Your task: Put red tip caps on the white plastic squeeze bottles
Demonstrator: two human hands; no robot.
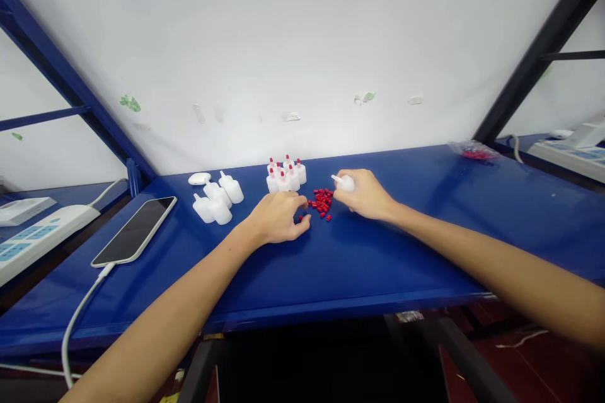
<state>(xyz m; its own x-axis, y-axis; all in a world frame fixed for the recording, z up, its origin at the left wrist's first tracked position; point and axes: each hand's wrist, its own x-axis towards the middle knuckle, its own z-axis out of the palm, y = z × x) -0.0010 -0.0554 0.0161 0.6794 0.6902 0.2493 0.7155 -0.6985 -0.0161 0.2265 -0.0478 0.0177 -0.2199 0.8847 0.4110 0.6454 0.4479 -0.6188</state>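
My right hand point(366, 194) is closed around a small white dropper bottle point(346, 183), its bare nozzle tilted up and to the left. Just left of it lies a loose heap of small red caps point(322, 201) on the blue table point(331, 271). At the heap's left edge is my left hand point(280, 217), with thumb and forefinger curved and a gap between them. A single red cap point(301, 218) shows in that gap; whether the fingers touch it, I cannot tell. Behind my left hand several white bottles with red caps point(286, 176) stand upright in a cluster.
Several white bottles without caps point(218, 200) lie to the left, beside a white rounded case point(199, 179). Farther left is a phone point(135, 232) with a white cable point(78, 312). A clear bag with red pieces point(475, 151) sits at the back right. Power strips point(45, 236) flank the table.
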